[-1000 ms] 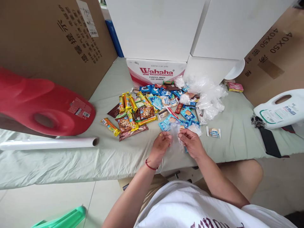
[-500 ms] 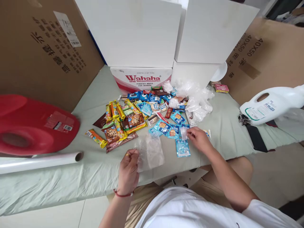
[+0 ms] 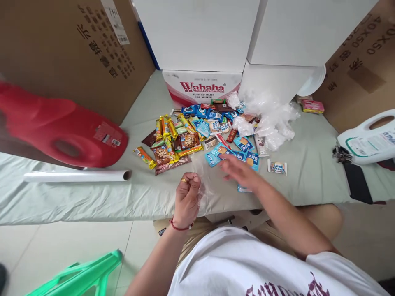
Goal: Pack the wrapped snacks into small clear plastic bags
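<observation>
My left hand point(image 3: 187, 197) is closed, thumb against fingers, on the edge of a clear plastic bag point(image 3: 206, 174). The thin bag hangs to the right of that hand, over the cloth. My right hand point(image 3: 242, 174) has its fingers apart and holds nothing that I can see; it hovers just right of the bag, slightly blurred. Blue biscuit packets point(image 3: 243, 144) lie under and beyond it, partly covered by it. Left of them is a pile of snacks, with yellow wrapped bars point(image 3: 166, 126) and brown cookie packets point(image 3: 189, 141). A small white-and-blue packet point(image 3: 277, 167) lies apart on the right.
Crumpled clear plastic bags point(image 3: 271, 117) lie heaped behind the snacks, before a Wahaha carton point(image 3: 202, 87). A red jug point(image 3: 70, 131) and a plastic-film roll point(image 3: 78, 176) are at left. At right are a white jug point(image 3: 370, 142) and a black phone-like object point(image 3: 358, 181).
My right hand has left the blue packets, moved toward the bag and opened; the small crumpled plastic is no longer in it. My left hand keeps its hold. The view has shifted.
</observation>
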A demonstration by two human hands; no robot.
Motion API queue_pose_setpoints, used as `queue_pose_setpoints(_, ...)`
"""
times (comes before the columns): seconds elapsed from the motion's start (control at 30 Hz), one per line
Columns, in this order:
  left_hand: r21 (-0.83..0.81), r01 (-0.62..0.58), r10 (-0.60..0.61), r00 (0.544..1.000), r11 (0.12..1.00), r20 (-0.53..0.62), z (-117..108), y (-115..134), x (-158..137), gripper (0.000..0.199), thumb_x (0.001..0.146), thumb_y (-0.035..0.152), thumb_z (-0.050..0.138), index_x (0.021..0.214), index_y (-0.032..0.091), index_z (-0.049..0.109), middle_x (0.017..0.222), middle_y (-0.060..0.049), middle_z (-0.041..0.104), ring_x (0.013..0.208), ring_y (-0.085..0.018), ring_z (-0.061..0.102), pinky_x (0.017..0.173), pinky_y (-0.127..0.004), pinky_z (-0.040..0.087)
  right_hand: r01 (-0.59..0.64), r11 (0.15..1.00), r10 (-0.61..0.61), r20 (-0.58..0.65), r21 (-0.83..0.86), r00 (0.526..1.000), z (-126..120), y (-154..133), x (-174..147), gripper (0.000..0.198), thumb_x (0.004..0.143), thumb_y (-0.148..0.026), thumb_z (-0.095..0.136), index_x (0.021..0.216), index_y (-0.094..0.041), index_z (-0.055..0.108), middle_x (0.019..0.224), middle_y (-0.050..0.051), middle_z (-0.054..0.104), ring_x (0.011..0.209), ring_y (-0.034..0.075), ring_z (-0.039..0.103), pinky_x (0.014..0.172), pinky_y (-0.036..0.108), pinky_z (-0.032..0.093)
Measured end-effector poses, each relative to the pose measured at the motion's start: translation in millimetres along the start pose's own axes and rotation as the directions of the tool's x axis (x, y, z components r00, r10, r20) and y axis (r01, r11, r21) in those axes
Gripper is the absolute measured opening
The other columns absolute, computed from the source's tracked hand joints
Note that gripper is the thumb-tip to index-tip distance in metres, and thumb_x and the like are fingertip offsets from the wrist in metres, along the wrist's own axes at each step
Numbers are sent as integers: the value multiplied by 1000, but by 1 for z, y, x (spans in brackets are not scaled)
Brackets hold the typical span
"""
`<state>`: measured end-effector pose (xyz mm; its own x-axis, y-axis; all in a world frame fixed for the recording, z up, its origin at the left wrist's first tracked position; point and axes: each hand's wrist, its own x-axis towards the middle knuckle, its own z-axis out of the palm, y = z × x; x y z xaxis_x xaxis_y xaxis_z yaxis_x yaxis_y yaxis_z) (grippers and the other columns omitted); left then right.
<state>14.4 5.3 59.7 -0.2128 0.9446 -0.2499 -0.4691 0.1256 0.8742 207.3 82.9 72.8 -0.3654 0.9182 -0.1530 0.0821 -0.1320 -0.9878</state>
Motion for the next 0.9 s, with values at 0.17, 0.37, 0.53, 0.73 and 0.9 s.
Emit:
queue_pose_setpoints(0.17,-22,64,-62,994,998,90,6,0,2,46,73,53,88,87,22,57,64,8,48,52,-6,40,47,-18,35,-171,943,169,34,284,985,40,31,-6,56,60,-55,93,96,-20,68,77,-2,61,68,11,54,61,24,48)
queue_pose_setpoints(0.37,-24,80,-82,991,997,-105,-33,15,13,53,63,51,95,86,22,57,73,8,51,53,-5,44,45,-16,40,-145,921,242,-237,362,941,-12,31,-34,49,58,-52,94,83,-19,67,66,-6,54,58,8,46,53,21,38)
queue_pose_setpoints(0.53,79,112,-97,980,991,-175,-56,4,13,53,63,54,92,87,21,59,67,9,48,49,-5,38,42,-16,33,-180,972,221,-319,154,921,-59,42,-62,44,65,-52,89,86,-18,71,66,-3,54,58,10,43,52,24,35)
queue_pose_setpoints(0.73,198,67,-42,991,978,-129,-50,-9,17,48,64,54,91,82,19,63,60,8,47,52,-6,34,46,-19,25,-76,938,-116,-512,-339,851,-73,32,-53,27,80,-46,75,87,-20,73,80,3,67,71,16,53,67,30,43)
queue_pose_setpoints(0.9,186,28,-15,997,982,-70,-43,-11,18,44,64,47,92,81,19,62,56,9,44,49,-6,31,48,-20,23,129,888,-231,-185,-442,955,-26,6,-14,28,89,-42,70,109,-23,74,106,6,71,67,13,53,70,30,45)
